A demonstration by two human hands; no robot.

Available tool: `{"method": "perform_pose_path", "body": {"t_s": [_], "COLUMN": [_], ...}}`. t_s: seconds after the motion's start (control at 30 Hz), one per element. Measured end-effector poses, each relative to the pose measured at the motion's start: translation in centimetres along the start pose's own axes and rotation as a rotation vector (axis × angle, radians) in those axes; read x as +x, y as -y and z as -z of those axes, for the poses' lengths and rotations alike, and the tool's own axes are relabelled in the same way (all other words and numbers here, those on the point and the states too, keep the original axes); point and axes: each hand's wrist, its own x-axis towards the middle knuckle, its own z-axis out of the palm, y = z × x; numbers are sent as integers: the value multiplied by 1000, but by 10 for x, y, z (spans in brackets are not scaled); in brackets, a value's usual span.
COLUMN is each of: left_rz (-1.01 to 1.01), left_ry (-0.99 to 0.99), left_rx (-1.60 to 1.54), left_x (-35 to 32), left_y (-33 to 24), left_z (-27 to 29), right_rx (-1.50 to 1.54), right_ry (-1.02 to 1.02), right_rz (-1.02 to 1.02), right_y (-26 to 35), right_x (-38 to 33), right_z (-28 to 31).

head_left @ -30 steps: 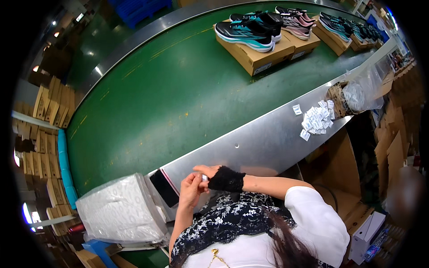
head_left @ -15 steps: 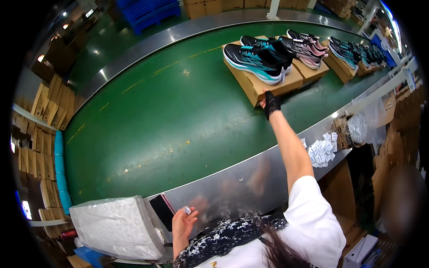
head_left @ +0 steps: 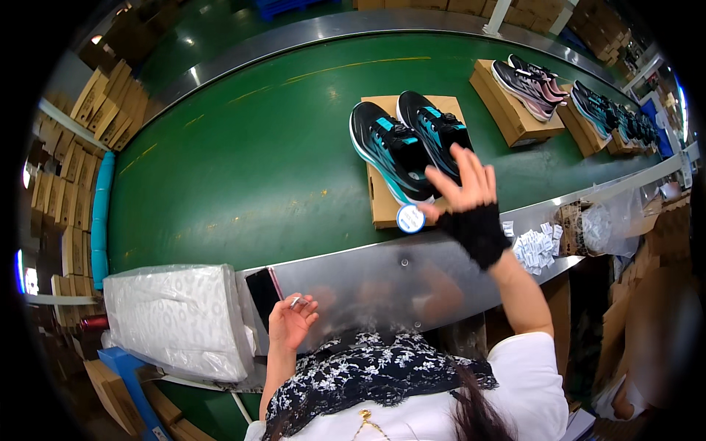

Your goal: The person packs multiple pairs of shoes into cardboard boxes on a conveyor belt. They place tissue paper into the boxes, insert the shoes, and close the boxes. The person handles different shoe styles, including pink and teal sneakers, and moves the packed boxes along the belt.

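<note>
A pair of black and teal running shoes (head_left: 390,151) stands on a brown shoebox (head_left: 383,209) at the near side of the green conveyor, toes pointing away. My right hand (head_left: 471,195), in a black fingerless glove, hovers by the shoes' heels with its fingers spread and nothing gripped. Close to its thumb, a round white tag with a blue rim (head_left: 411,218) hangs at the left shoe's heel. My left hand (head_left: 293,323) is held low over the metal ledge, fingers curled around a small white packet (head_left: 296,301). Beside it lies a black phone (head_left: 262,291).
Farther right on the belt (head_left: 243,176) sit black and pink shoes (head_left: 528,87) on a box, then more boxed pairs. Small white packets (head_left: 537,246) are heaped on the ledge (head_left: 368,283) at right. A plastic-wrapped white stack (head_left: 176,320) rests at left.
The box with the teal shoes has come nearer and turned, apart from the pink pair's box. My right hand has let go of the box and risen to the heels. My left hand keeps the packet.
</note>
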Motion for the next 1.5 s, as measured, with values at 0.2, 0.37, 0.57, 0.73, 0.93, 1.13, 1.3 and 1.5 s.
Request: {"method": "perform_pose_path", "body": {"t_s": [0.2, 0.37, 0.57, 0.73, 0.93, 1.13, 1.3, 1.5], "left_rz": [-66, -125, -207, -382, -452, -300, -291, -464], "left_ry": [-9, -119, -203, -255, -200, -194, -106, 35], "left_rx": [97, 272, 224, 209, 275, 397, 525, 797], "left_x": [-11, -31, -48, -58, -50, -33, -2, 49], "left_y": [6, 10, 13, -3, -15, -1, -9, -15], "left_z": [-4, 6, 27, 19, -10, -15, -48, -111], "right_rx": [-38, 261, 621, 711, 548, 1077, 4, 244], "right_ry": [725, 635, 868, 757, 542, 831, 240, -130], "right_rz": [-198, -216, -354, 120, 741, 156, -52, -79], "right_y": [-22, 1, 43, 77, 95, 82, 32, 30], "right_x": [34, 59, 79, 38, -88, -77, -82, -69], "right_z": [-13, 17, 76, 70, -8, -16, -101, -97]}}
